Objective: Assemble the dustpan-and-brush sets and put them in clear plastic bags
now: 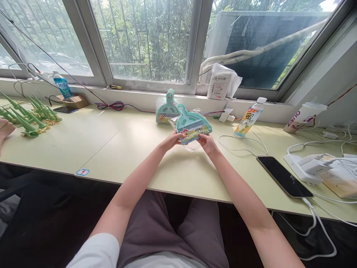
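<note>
Both my hands hold a mint-green mini dustpan and brush set (192,124) in a clear plastic wrapper, raised a little over the table. My left hand (173,140) grips its lower left corner, and my right hand (208,143) has the lower right corner. A printed label and a row of bluish bristles show through the wrapper. Just behind it, a similar wrapped dustpan set (169,108) stands near the wall, partly covered by the held one; more may be stacked with it.
On the right are a drink bottle (249,117), a plastic cup (304,117), a smartphone (284,176) and a power strip (304,167) with cables. Green cone-shaped pieces (29,119) lie at left beside another person's hand (6,127). A blue bottle (63,87) and cable coil (111,106) sit further back.
</note>
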